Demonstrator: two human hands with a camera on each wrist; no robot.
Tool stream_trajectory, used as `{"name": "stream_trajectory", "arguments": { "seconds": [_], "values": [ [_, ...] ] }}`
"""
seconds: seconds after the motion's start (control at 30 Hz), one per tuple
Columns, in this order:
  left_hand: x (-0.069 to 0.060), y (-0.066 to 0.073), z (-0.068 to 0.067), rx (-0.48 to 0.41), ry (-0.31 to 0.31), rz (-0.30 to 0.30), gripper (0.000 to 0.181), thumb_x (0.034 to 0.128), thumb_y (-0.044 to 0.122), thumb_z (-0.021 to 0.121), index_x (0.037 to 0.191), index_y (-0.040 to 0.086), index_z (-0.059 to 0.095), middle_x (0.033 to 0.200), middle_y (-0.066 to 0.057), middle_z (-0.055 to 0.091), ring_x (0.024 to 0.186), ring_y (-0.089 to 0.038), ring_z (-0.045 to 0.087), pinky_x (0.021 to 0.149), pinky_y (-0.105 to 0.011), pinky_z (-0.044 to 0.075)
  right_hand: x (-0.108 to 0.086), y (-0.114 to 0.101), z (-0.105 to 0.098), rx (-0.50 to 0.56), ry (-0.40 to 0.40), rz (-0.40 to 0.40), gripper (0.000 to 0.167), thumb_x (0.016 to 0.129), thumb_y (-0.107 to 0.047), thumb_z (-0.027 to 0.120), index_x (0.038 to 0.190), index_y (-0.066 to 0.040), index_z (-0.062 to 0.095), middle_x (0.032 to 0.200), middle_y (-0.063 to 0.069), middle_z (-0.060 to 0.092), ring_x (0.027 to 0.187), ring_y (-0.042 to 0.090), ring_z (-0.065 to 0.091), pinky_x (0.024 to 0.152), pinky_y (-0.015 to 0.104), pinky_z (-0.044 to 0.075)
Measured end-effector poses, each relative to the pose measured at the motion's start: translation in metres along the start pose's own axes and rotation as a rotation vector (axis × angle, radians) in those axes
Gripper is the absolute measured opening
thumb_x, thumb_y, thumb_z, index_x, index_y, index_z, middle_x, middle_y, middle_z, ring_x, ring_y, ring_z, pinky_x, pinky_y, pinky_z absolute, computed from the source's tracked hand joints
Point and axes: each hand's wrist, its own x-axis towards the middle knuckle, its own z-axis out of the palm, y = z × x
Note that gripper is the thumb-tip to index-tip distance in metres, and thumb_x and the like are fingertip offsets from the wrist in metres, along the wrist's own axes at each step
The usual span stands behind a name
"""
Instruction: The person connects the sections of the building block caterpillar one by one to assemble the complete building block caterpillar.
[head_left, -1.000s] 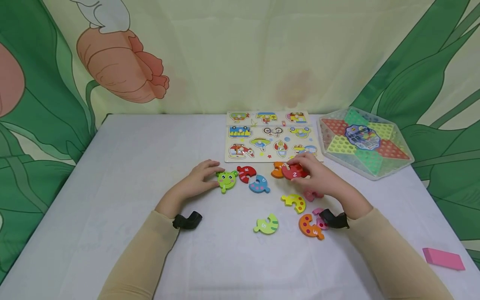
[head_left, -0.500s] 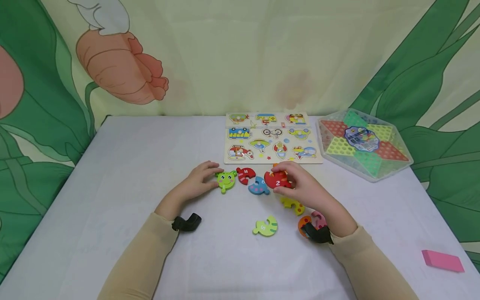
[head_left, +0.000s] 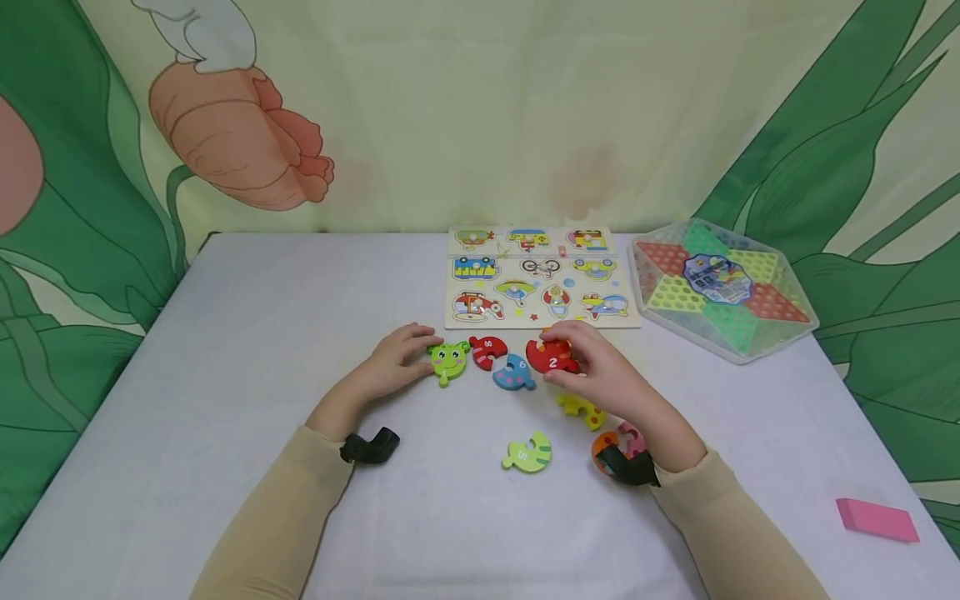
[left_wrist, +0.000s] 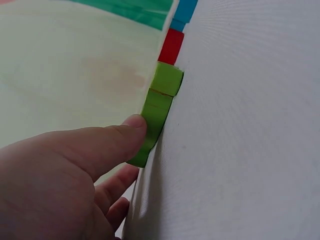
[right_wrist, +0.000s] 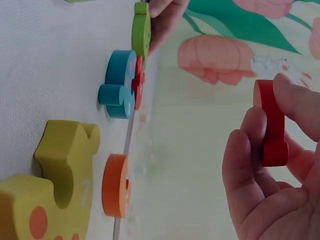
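Observation:
My left hand [head_left: 386, 367] holds the green frog-faced piece [head_left: 448, 362] by its left edge, thumb and fingers on it; the left wrist view shows the thumb against the green piece [left_wrist: 156, 112], which lies on the table. Touching or close to its right is the red piece marked 8 [head_left: 488, 352], with the blue piece marked 6 [head_left: 513, 374] below it. My right hand [head_left: 611, 375] pinches the red piece marked 2 [head_left: 550, 357]; the right wrist view has this red piece [right_wrist: 273, 122] raised off the table, and an orange piece [right_wrist: 115, 185] standing apart from it.
Near my right hand lie a yellow piece [head_left: 582, 410], an orange piece [head_left: 602, 450] and a pink piece [head_left: 633, 437]. A light green piece [head_left: 528, 454] lies nearer the front. Behind are a vehicle puzzle board [head_left: 542, 315] and a hexagonal box [head_left: 723, 287]. A pink block [head_left: 877, 520] sits far right.
My right hand has moved left and slightly nearer with the red piece marked 2, then stayed about in place. My left hand remains on the green piece.

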Motion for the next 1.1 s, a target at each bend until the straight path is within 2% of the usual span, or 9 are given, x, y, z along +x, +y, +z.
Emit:
{"name": "stream_trajectory", "arguments": {
  "seconds": [0.37, 0.67, 0.83, 0.9, 1.1],
  "values": [
    [-0.002, -0.001, 0.002, -0.016, 0.001, -0.013, 0.042, 0.0863, 0.025, 0.060, 0.127, 0.018, 0.052, 0.141, -0.006, 0.037, 0.137, -0.030, 0.018, 0.110, -0.054, 0.015, 0.001, 0.000, -0.002, -0.015, 0.006, -0.008, 0.048, 0.080, -0.013, 0.068, 0.125, -0.012, 0.049, 0.133, 0.007, 0.040, 0.120, 0.028, 0.042, 0.092, 0.046, 0.046],
    [-0.002, -0.002, 0.003, -0.016, 0.006, -0.005, 0.042, 0.0862, 0.024, 0.060, 0.127, 0.017, 0.052, 0.140, -0.007, 0.038, 0.137, -0.030, 0.020, 0.110, -0.053, 0.015, 0.001, 0.001, 0.003, 0.012, -0.009, -0.023, 0.048, 0.082, -0.010, 0.065, 0.127, -0.011, 0.048, 0.135, 0.008, 0.038, 0.121, 0.028, 0.041, 0.092, 0.045, 0.046],
    [-0.001, -0.001, 0.002, -0.003, 0.014, 0.002, 0.042, 0.0861, 0.024, 0.060, 0.127, 0.017, 0.052, 0.140, -0.007, 0.038, 0.137, -0.031, 0.019, 0.110, -0.054, 0.015, 0.002, -0.007, 0.020, 0.064, -0.044, -0.053, 0.047, 0.085, -0.008, 0.061, 0.129, -0.012, 0.047, 0.134, 0.008, 0.037, 0.119, 0.027, 0.042, 0.091, 0.041, 0.048],
    [0.001, 0.000, 0.000, -0.002, 0.015, 0.004, 0.043, 0.0861, 0.025, 0.060, 0.128, 0.018, 0.052, 0.141, -0.006, 0.038, 0.137, -0.031, 0.018, 0.110, -0.054, 0.014, 0.003, -0.014, 0.029, 0.083, -0.050, -0.047, 0.048, 0.084, -0.010, 0.062, 0.129, -0.014, 0.048, 0.133, 0.007, 0.040, 0.113, 0.025, 0.047, 0.088, 0.037, 0.050],
    [0.000, 0.001, 0.000, -0.029, 0.033, 0.000, 0.040, 0.0850, 0.021, 0.061, 0.124, 0.017, 0.054, 0.139, -0.009, 0.039, 0.136, -0.032, 0.020, 0.109, -0.056, 0.018, 0.014, -0.034, 0.064, 0.152, -0.061, 0.101, 0.055, 0.080, -0.014, 0.068, 0.130, -0.021, 0.046, 0.129, 0.003, 0.047, 0.085, 0.013, 0.060, 0.078, 0.027, 0.053]
  ]
}}
